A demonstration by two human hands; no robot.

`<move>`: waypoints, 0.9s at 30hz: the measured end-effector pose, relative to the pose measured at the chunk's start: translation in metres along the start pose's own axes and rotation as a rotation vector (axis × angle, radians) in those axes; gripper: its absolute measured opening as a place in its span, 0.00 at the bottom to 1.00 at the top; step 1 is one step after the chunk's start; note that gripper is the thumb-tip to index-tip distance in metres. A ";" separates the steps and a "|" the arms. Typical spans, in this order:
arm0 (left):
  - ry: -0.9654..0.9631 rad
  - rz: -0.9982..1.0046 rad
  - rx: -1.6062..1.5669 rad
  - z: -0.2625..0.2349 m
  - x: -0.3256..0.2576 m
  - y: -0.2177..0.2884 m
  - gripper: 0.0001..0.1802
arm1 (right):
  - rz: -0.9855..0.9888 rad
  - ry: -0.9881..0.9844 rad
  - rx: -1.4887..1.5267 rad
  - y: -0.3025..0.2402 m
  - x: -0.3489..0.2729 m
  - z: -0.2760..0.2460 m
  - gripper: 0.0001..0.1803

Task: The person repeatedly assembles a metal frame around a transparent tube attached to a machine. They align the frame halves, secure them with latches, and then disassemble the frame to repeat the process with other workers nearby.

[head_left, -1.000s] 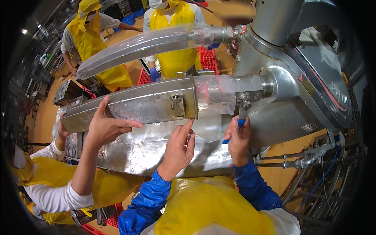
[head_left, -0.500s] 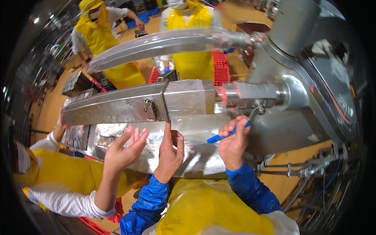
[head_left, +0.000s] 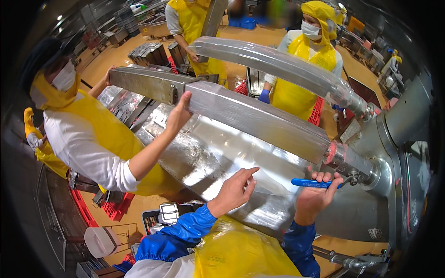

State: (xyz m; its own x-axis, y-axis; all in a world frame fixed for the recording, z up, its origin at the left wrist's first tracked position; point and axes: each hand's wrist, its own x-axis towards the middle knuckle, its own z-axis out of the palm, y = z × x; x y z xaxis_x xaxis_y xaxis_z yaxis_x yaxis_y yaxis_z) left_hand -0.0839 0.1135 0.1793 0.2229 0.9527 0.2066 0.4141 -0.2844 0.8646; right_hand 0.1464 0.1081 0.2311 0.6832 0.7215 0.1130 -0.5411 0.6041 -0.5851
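My right hand (head_left: 313,199) is closed around the blue-handled valve lever (head_left: 316,183), beside the steel outlet pipe (head_left: 354,162). Its fingers wrap the grip near the valve. My left hand (head_left: 232,192) holds nothing; its index finger stretches out over the sloping steel table (head_left: 187,162). Above it, a long rectangular length of clear plastic film (head_left: 255,123) runs from the outlet to an open-ended steel mould (head_left: 143,84). A co-worker's hand (head_left: 180,113) supports the mould near the film, and the co-worker's other hand is at its far end.
A second clear plastic tube (head_left: 273,60) hangs from an upper pipe. The co-worker in a yellow apron (head_left: 111,125) stands close on my left. Two people stand across the table, by red crates (head_left: 316,111). Below left are a dark basket (head_left: 150,218) and a white tub (head_left: 101,242).
The mould has moved left, away from the outlet, and the film between them is much longer. My left hand has left the mould's edge. The lever has swung to lie nearly level.
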 end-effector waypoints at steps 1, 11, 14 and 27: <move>-0.003 -0.010 -0.010 -0.002 -0.002 0.000 0.20 | 0.005 0.022 -0.017 0.001 -0.001 0.001 0.16; 0.018 0.010 0.025 -0.019 -0.010 -0.004 0.15 | -0.001 -0.254 -1.138 -0.085 0.038 -0.122 0.08; 0.035 0.016 0.033 -0.020 0.000 -0.008 0.14 | 0.090 -0.037 -0.804 -0.054 0.023 -0.100 0.07; -0.100 0.002 0.162 0.035 -0.040 -0.012 0.05 | 0.469 -0.115 -0.274 -0.036 0.037 -0.212 0.21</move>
State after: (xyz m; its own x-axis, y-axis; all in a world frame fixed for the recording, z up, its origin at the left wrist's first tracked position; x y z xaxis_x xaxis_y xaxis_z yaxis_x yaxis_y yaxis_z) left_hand -0.0666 0.0748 0.1444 0.3069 0.9391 0.1544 0.5487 -0.3072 0.7775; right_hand 0.2951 0.0406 0.0862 0.3331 0.9337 -0.1317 -0.6164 0.1100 -0.7797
